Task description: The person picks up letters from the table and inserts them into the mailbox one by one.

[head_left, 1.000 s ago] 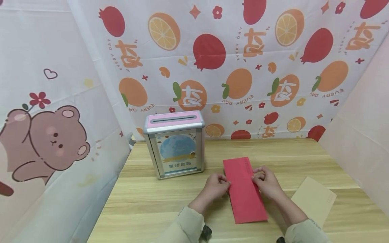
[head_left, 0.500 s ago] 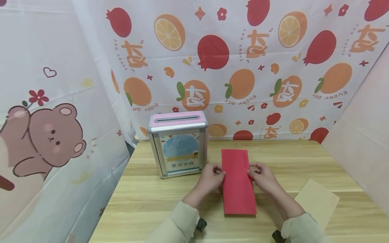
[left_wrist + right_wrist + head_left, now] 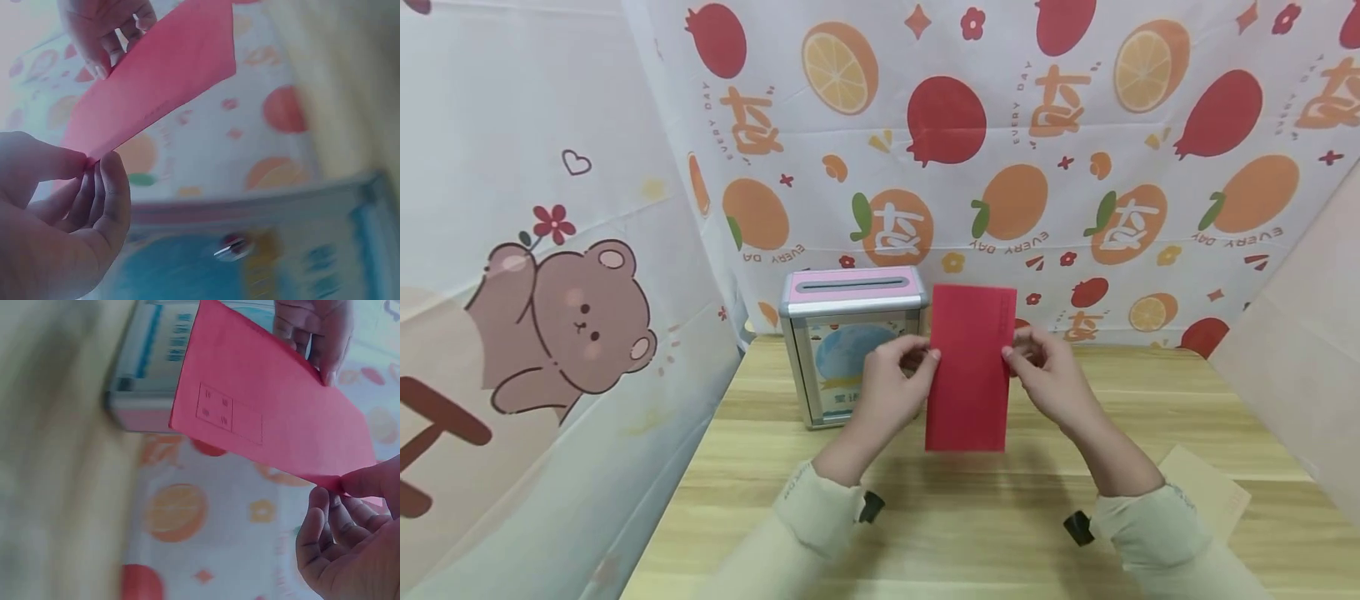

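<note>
A red envelope (image 3: pixel 970 375) is held up over the table, its long sides running up and down in the head view. My left hand (image 3: pixel 895 375) pinches its left edge between thumb and fingers, and my right hand (image 3: pixel 1051 375) pinches the right edge. Printed boxes show on the envelope's face (image 3: pixel 231 412) in the right wrist view. Just left of the envelope stands a letter box (image 3: pixel 853 292) with a pink top, a slot and a metal frame; my left hand hides part of its front panel.
A cream envelope (image 3: pixel 1221 492) lies on the wooden table (image 3: pixel 760 500) at the right, partly covered by my right sleeve. Behind the table hangs a fruit-print cloth (image 3: pixel 1000 125), and a bear-print cloth (image 3: pixel 580 325) hangs at the left.
Both hands have lifted the red envelope off the table, forward and slightly left, toward the letter box. It has straightened from its slant. The cream envelope stays put.
</note>
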`<state>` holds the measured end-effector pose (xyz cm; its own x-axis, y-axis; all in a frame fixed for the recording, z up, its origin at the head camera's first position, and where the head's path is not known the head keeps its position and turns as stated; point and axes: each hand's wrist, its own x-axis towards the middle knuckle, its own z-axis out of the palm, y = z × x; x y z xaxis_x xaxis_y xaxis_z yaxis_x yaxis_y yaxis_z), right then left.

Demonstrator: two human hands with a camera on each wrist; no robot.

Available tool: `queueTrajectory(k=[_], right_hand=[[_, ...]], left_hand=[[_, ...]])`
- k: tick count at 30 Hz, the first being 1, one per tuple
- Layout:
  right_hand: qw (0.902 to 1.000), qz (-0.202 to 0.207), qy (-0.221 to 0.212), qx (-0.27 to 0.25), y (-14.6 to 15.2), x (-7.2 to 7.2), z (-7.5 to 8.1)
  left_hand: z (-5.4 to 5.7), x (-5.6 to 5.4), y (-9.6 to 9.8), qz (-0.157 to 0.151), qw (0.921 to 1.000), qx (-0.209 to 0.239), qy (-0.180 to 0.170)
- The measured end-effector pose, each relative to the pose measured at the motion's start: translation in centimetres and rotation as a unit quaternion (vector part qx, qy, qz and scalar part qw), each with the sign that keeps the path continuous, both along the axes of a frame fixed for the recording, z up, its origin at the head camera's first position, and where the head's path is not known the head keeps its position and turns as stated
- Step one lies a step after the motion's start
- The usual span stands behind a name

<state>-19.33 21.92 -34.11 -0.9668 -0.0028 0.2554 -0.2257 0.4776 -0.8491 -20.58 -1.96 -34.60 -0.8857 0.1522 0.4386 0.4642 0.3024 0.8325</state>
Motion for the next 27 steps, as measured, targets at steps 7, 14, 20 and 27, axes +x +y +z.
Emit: queueTrajectory(k=[7, 14, 20, 27], right_hand=[[0.9972, 0.012, 0.071, 0.021, -2.3, -1.1, 6.9], [0.9881, 0.07, 0.136, 0.011, -5.0, -2.7, 11.8], [0.9814, 0.085, 0.172, 0.01, -6.8, -3.8, 14.3], [0.9766, 0.103, 0.186, -0.03, -8.8, -5.9, 15.2]], left_hand=[[5.9, -0.5, -2.4, 0.022, 0.9943, 0.004, 0.104], [10.4, -1.1, -5.5, 0.033, 0.9868, 0.031, 0.156], [12.3, -2.0, -6.9, 0.066, 0.9794, 0.026, 0.189], [13.5, -3.4, -8.1, 0.089, 0.9719, 0.068, 0.207]])
